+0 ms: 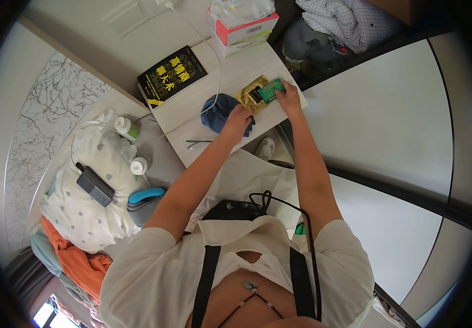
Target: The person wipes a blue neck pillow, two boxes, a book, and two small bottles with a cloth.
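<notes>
A flat gold packet [252, 87] with a dark panel lies over the small white table. My left hand [239, 121] reaches across a crumpled dark blue cloth [214, 116], and its bent fingers grip the packet's near left edge. Between the thumb and fingers of my right hand [289, 99] is a small green packet [270, 91] with pale print. This green packet overlaps the right part of the gold one. The palm sides of both hands are hidden.
A black book [171, 75] with yellow lettering lies at the table's far left. A tissue pack [241, 13] tops boxes [247, 34] at the back. A white cable [220, 60] crosses the table; glasses [198, 143] lie near its edge. Bottles [127, 128] and a black power adapter [95, 186] are at left.
</notes>
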A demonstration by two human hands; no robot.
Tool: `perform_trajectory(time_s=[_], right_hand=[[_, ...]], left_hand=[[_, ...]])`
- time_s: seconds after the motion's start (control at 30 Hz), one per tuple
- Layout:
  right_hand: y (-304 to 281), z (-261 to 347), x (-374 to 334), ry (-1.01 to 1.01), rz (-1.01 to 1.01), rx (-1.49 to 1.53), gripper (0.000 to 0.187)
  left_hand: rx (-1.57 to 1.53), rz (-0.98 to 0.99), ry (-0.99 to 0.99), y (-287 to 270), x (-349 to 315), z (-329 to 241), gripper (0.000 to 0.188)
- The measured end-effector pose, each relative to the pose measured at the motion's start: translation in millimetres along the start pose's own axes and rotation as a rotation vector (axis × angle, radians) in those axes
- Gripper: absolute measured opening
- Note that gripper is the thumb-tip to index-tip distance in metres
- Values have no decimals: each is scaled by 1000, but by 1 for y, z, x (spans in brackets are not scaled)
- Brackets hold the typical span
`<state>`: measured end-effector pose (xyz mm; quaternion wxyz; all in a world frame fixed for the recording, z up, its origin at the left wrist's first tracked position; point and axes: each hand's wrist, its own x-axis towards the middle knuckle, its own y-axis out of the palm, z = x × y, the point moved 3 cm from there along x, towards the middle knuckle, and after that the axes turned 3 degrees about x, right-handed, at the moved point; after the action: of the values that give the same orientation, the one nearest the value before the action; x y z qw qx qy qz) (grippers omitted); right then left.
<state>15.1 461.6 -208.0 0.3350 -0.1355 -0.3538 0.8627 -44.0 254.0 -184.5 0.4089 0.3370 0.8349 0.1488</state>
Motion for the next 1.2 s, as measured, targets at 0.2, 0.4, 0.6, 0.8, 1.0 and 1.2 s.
perform_trajectory(time_s=[0.2, 0.4, 0.6, 0.8, 1.0, 1.2], right_hand=[[15, 14, -5, 21, 22, -105, 43], [21, -3, -5, 221, -46, 302, 35], [7, 16, -17, 443, 89, 585, 31], [-25, 35, -49, 533, 137, 1040, 29], [-51, 74, -86, 426, 217, 1032, 33], [-46, 125, -112, 422, 178, 838, 35]], left_hand=[[-38, -161, 22, 8, 0, -10, 27], [-20, -40, 1, -1, 11, -7, 38], [-26, -217, 55, -2, 16, -3, 31], [132, -93, 137, 11, -9, -18, 28], [388, -33, 259, 22, -43, -32, 23], [465, -65, 358, 4, -82, -44, 22]])
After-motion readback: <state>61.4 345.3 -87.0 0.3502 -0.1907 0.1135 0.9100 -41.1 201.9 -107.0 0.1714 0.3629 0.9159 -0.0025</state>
